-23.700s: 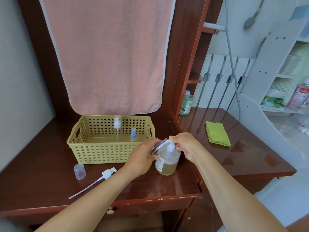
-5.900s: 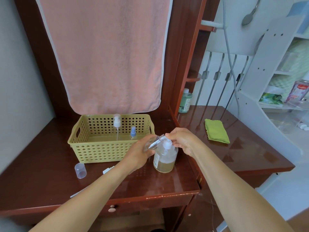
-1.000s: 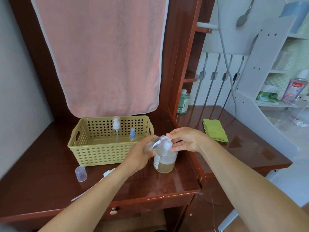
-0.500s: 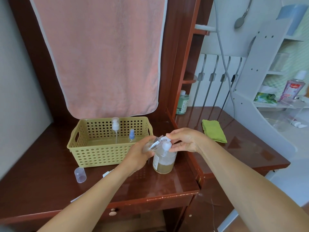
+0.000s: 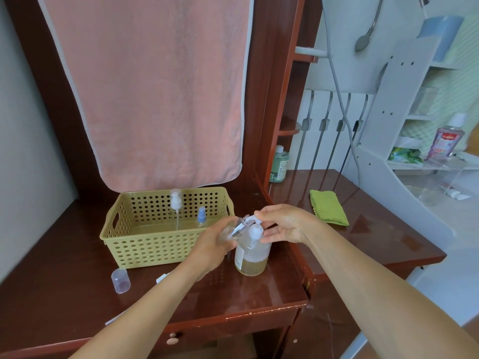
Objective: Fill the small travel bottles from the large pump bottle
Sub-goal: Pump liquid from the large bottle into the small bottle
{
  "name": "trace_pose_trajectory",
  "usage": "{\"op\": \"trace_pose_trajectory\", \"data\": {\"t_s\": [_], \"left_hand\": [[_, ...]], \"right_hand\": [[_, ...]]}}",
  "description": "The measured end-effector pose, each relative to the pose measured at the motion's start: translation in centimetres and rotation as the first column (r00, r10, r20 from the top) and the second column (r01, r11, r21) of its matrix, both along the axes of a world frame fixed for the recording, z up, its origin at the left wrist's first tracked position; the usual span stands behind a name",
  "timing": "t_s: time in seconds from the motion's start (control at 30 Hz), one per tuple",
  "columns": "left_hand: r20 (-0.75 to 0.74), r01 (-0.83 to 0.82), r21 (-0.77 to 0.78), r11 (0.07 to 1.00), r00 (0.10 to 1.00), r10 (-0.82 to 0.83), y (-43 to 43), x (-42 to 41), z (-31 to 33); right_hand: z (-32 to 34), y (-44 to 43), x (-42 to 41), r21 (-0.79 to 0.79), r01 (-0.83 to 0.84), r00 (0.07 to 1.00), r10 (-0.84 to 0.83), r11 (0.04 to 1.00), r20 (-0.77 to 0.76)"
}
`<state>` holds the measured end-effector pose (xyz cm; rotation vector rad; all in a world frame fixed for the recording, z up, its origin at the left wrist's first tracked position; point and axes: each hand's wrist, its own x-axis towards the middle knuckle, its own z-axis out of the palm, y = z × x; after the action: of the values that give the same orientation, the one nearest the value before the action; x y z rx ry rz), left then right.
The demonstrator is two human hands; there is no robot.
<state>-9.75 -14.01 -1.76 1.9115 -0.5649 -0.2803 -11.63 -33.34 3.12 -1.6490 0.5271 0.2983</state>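
Hardly anything has moved over the last second: both hands stay at the pump, and since the earliest frame the left forearm has covered most of the loose white pump with its dip tube (image 5: 163,277).

I see the left hand (image 5: 216,242) wrapped round a small clear travel bottle (image 5: 234,229). It is tilted so its mouth meets the spout, which I judge is to catch each squirt. The right hand (image 5: 282,225) is relaxed, not clenched. Its thumb lies over the white pump head (image 5: 255,230), fingers straight beside the collar, placed to press down.

The large clear pump bottle of amber liquid (image 5: 251,255) stands upright on the reddish-brown wooden desk (image 5: 64,294), roughly a quarter full.

By my count there are three travel bottles. One is in hand. Two stand in the yellow-green perforated plastic basket (image 5: 155,250) at ten o'clock from the pump bottle: one white-topped bottle (image 5: 175,200) and one blue-topped bottle (image 5: 201,217), parked there to wait, I judge.

One translucent cap (image 5: 120,279) sits at eight o'clock. One folded green cloth (image 5: 328,209) lies at two o'clock, handy for drips.
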Motion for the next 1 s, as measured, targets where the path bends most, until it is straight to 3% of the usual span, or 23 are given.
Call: {"op": "trace_pose_trajectory", "data": {"t_s": [0.13, 0.4, 0.67, 0.87, 1.0], "left_hand": [[-0.023, 0.000, -0.008, 1.000, 1.000, 0.000, 0.1, -0.1, 0.3], [0.060, 0.008, 0.025, 1.000, 0.998, -0.010, 0.0, -0.1, -0.1], [0.013, 0.006, -0.026, 1.000, 1.000, -0.005, 0.4, 0.1, -0.3], [0.008, 0.014, -0.017, 1.000, 1.000, -0.014, 0.3, 0.0, -0.2], [0.016, 0.011, -0.017, 1.000, 1.000, -0.011, 0.1, -0.2, -0.2]], "right_hand": [[0.1, -0.3, -0.2, 0.046, 0.016, 1.000, -0.015, 0.999, -0.017], [-0.2, 0.5, 0.5, -0.139, 0.019, 1.000, -0.021, 0.990, -0.013], [0.4, 0.1, 0.6, -0.078, 0.005, 1.000, -0.007, 0.997, -0.025], [-0.3, 0.8, 1.0, -0.171, 0.002, 1.000, -0.005, 0.985, -0.019], [-0.2, 0.4, 0.8, -0.149, 0.011, 0.999, -0.016, 0.989, -0.029]]}}
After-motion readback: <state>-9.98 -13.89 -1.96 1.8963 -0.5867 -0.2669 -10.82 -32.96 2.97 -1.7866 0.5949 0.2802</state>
